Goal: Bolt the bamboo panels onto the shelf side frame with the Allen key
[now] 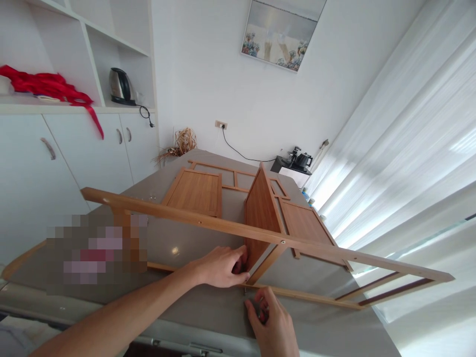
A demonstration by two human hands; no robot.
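A wooden side frame stands on its edge across the near part of the table, its long rails running left to right. Joined to its middle, a slatless wooden panel reaches away from me. My left hand is closed on the panel's near lower corner, thumb and fingers either side of it. My right hand is low, just in front of the bottom rail, fingers curled together; what they hold is hidden. A small metal bolt shows at the rail beside those fingertips.
On the grey table lie another wooden panel, a right-hand panel and a thin open frame. Small hardware lies at left. A kettle stands on the shelf. A pixelated patch hides the table's left.
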